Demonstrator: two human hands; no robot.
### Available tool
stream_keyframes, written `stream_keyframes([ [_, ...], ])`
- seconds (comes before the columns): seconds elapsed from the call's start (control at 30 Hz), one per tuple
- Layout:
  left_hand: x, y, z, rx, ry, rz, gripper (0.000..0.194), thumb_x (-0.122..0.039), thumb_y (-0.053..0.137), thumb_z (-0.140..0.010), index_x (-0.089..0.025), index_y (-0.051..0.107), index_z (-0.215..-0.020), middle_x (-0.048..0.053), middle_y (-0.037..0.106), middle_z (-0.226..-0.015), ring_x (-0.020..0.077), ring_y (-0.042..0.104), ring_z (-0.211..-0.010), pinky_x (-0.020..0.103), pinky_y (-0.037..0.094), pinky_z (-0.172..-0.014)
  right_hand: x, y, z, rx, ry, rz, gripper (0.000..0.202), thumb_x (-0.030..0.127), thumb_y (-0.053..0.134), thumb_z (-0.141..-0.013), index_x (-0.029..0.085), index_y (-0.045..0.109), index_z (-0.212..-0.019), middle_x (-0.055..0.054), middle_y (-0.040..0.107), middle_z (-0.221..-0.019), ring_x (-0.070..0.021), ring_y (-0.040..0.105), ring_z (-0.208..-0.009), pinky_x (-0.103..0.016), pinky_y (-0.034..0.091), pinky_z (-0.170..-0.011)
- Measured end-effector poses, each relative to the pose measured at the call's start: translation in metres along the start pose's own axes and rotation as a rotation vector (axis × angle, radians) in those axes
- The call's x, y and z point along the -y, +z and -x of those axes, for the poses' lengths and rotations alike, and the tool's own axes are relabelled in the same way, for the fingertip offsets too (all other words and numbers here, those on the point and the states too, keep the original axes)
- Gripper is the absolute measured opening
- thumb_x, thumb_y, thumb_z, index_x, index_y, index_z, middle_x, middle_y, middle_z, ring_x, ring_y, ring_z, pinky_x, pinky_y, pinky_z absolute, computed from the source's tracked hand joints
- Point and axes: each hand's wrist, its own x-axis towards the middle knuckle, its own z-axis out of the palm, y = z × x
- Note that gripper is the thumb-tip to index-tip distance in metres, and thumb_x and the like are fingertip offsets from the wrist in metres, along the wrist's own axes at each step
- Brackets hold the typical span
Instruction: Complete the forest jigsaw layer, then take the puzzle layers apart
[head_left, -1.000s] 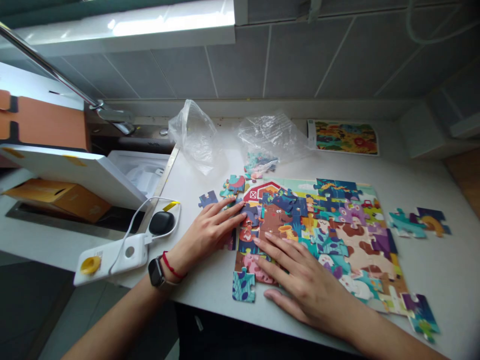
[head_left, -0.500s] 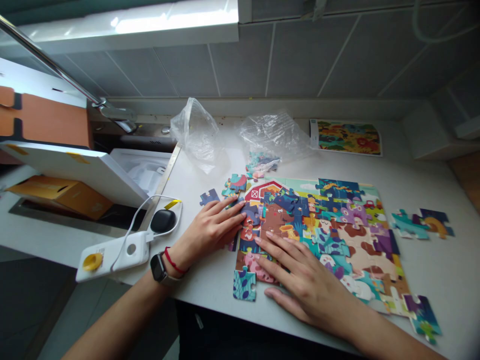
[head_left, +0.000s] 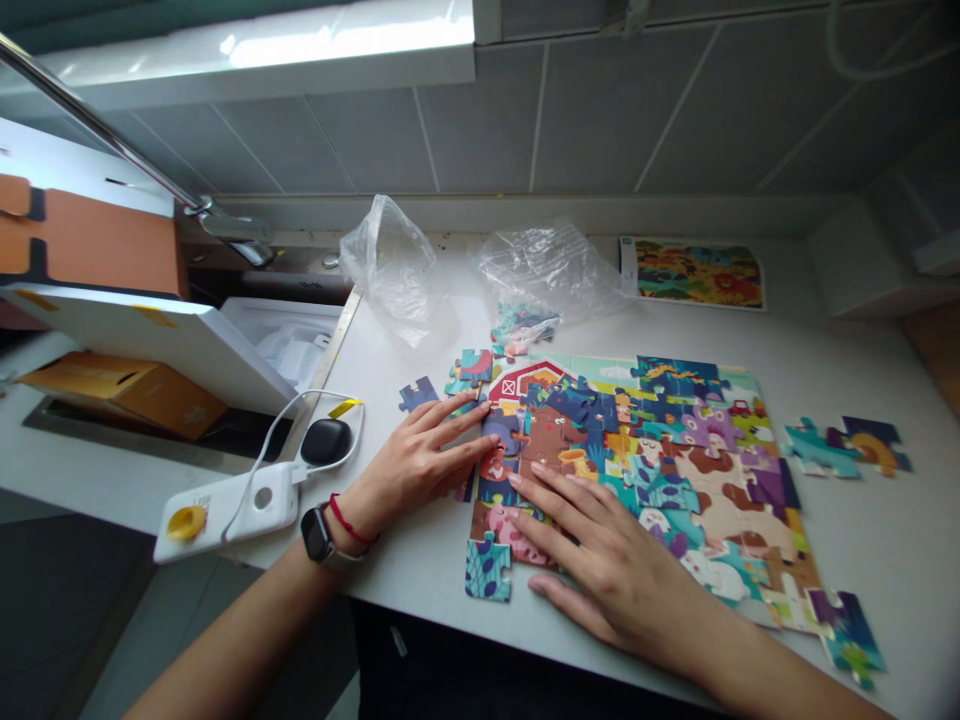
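Observation:
A colourful farm puzzle (head_left: pixel 739 500) lies on the white counter, with several joined pieces of a darker picture resting on top of it. My left hand (head_left: pixel 420 455) is at its left edge, fingers spread and fingertips touching the pieces there. Over the lower left part of the puzzle, my right hand (head_left: pixel 600 550) lies with its fingers apart, holding nothing. A teal piece with blue leaves (head_left: pixel 488 568) sits at the lower left corner. Beyond my left fingers is a dark blue piece (head_left: pixel 418 393). What lies under my palms is hidden.
Two clear plastic bags (head_left: pixel 394 270) stand at the back, the right one partly over more pieces. A printed picture card (head_left: pixel 694 273) lies behind the puzzle. Loose joined pieces (head_left: pixel 821 448) are at the right. A white power strip (head_left: pixel 225 510), a black charger (head_left: pixel 326 441) and a sink are left.
The fingers of my left hand have spread slightly, with one fingertip a little further right over the puzzle's left edge. My right hand has stayed in place.

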Motion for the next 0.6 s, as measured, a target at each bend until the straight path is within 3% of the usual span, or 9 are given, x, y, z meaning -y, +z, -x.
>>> stream_keyframes([
  [0.17, -0.0017, 0.0006, 0.0001, -0.012, -0.046, 0.017, 0.036, -0.02, 0.058, -0.106, -0.029, 0.064, -0.141, 0.01, 0.053, -0.161, 0.0305, 0.044, -0.153, 0.05, 0.05, -0.114, -0.0001, -0.0014, -0.0003, 0.003, -0.003, 0.017, 0.042, 0.033, 0.06, -0.102, 0.023, 0.065, -0.143, -0.008, 0.05, -0.166, -0.0297, 0.046, -0.153, -0.047, 0.045, -0.119],
  [0.6, -0.0063, -0.0005, -0.0017, 0.001, -0.061, 0.068, 0.042, -0.013, 0.058, -0.101, -0.027, 0.064, -0.141, 0.011, 0.058, -0.156, 0.0328, 0.046, -0.15, 0.053, 0.052, -0.11, 0.0005, -0.0016, -0.0009, 0.019, 0.0, 0.011, 0.043, 0.032, 0.062, -0.102, 0.022, 0.064, -0.143, -0.01, 0.049, -0.166, -0.032, 0.046, -0.153, -0.05, 0.047, -0.116],
])
